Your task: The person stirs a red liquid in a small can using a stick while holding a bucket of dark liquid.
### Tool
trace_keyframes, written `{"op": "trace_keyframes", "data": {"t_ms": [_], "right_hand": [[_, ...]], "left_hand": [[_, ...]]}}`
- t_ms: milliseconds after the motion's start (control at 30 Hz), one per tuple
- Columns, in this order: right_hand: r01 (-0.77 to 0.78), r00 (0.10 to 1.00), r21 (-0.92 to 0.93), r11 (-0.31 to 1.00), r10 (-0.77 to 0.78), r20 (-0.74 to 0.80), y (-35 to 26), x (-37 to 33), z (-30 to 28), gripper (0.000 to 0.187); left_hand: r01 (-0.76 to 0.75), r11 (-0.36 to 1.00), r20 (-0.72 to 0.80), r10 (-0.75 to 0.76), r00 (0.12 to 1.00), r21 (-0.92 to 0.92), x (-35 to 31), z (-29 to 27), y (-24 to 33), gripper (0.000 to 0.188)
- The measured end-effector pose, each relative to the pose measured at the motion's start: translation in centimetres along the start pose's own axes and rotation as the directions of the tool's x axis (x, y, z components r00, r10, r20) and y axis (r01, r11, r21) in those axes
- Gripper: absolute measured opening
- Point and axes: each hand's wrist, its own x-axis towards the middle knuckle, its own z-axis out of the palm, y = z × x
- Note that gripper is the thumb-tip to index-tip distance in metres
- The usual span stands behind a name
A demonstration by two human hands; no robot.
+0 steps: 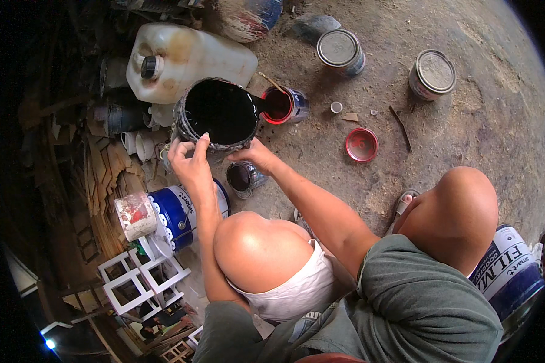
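Observation:
My left hand (192, 162) grips the near-left side of a large paint can (211, 147), its thumb on the rim. With my right hand (255, 155) I hold the same can low on its right side. Glossy black paint (221, 113) is inside, and its sides are crusted with dried paint. The can is tilted to the right, and a dark stream runs from its lip into a smaller red-rimmed can (299, 105). A thin stick (270, 82) leans in that smaller can. Below my hands stands another small can (240, 176) with dark contents.
A stained plastic jug (191, 57) lies beyond the large can. Two closed cans (338, 48) (434, 74), a red lid (362, 144) and a small white cap (336, 107) are on the dirt floor. A blue bucket (177, 216) and white frames (145, 275) sit left.

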Motion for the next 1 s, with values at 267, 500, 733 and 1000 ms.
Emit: {"op": "trace_keyframes", "data": {"t_ms": [267,500,733,1000], "right_hand": [[0.072,0.994,-0.032,0.997,-0.075,-0.083,-0.8,-0.6,0.8,0.09],[0.15,0.975,-0.19,0.97,-0.178,-0.136,0.2,-0.4,0.3,0.099],[0.178,0.903,-0.444,0.878,-0.325,-0.281,1.6,-0.9,0.7,0.113],[0.201,0.788,-0.628,0.752,-0.505,-0.352,3.0,-1.7,1.6,0.104]], "left_hand": [[0.172,0.966,0.056,-0.164,0.985,-0.192,2.1,-0.8,-3.2,0.026],[0.304,0.886,0.108,-0.284,0.953,-0.351,2.0,-1.0,-2.5,0.019],[0.458,0.8,0.247,-0.389,0.888,-0.387,4.2,-2.4,-5.2,0.011],[0.524,0.728,0.338,-0.406,0.849,-0.442,6.0,-2.9,-8.2,0.019]]}}
